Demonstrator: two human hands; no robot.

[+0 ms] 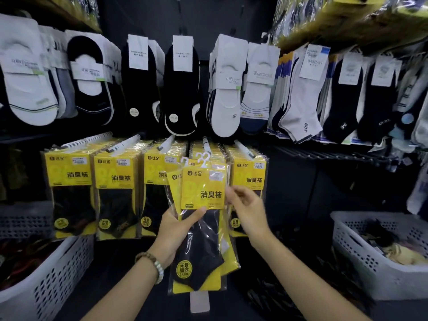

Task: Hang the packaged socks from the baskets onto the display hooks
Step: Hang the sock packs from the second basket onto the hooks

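Head view: the left hand (pixel 171 230) holds a small fan of packs (pixel 201 188) upright. Its thumb is pressed across the front one and the fingers are curled behind. The packs stand with the long axis vertical and their white plastic hangers (pixel 203 159) on top. These are just below and in front of a white hook (pixel 206 144) that points toward the person. So the hangers lie up and away from the gripping fingers, with the hook right above them. The next move probably needs a short lift and then a push forward.

The right hand (pixel 247 205) is at the right edge of the front pack, with fingers half stretched and touching it. It is blurred, so it is not clear whether it pinches the pack. It seems the nearer hand to the hook.

The packs are flat, floppy and made of glossy clear film, each with a stiff yellow card and a black sock inside. A left basket (pixel 58 274) and a right basket (pixel 361 258), both of white perforated plastic, stand low at the sides.
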